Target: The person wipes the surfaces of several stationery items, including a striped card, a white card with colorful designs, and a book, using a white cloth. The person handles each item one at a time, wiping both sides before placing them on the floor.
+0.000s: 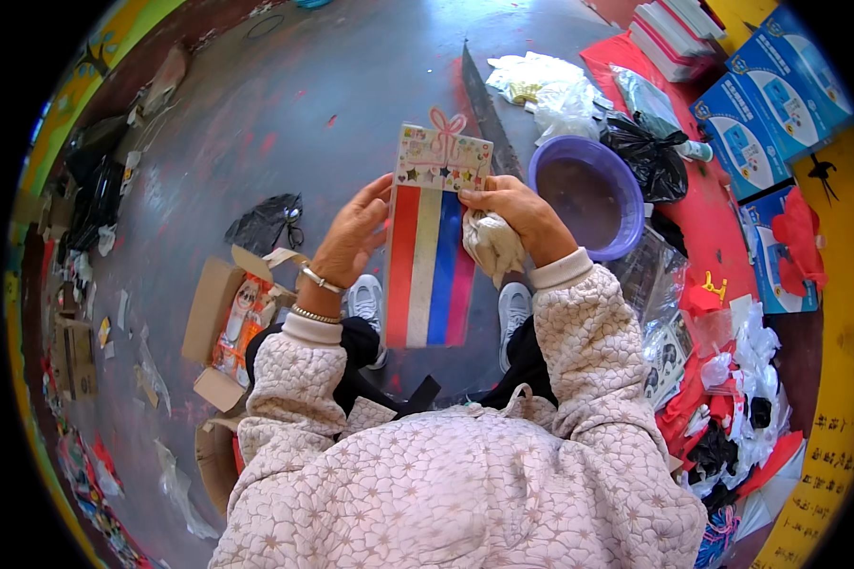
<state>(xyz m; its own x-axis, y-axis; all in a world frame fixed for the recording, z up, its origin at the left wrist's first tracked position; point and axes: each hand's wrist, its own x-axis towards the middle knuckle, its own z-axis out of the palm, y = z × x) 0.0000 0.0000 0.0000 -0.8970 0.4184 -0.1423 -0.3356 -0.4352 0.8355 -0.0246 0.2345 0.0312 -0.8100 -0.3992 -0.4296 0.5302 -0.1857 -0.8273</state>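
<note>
In front of me hangs a flat packet (432, 256) with red, white, blue and pink stripes. Its upper end carries a white card (443, 161) dotted with coloured stars and stickers, and a pink ribbon bow (447, 123) tops it. My right hand (522, 216) pinches the packet's right edge with the thumb over the front. A crumpled off-white cloth (492, 245) is bunched under that same hand's fingers. At the packet's left edge my left hand (353, 235) has its fingers stretched out; whether the fingertips touch the packet I cannot tell.
To the right stands a purple basin (588, 197) of murky water. Beside it lie a black plastic bag (647, 156), a red cloth (669, 104) and blue boxes (742, 133). An open carton (213, 308) with orange packages sits at left, near another black bag (265, 220).
</note>
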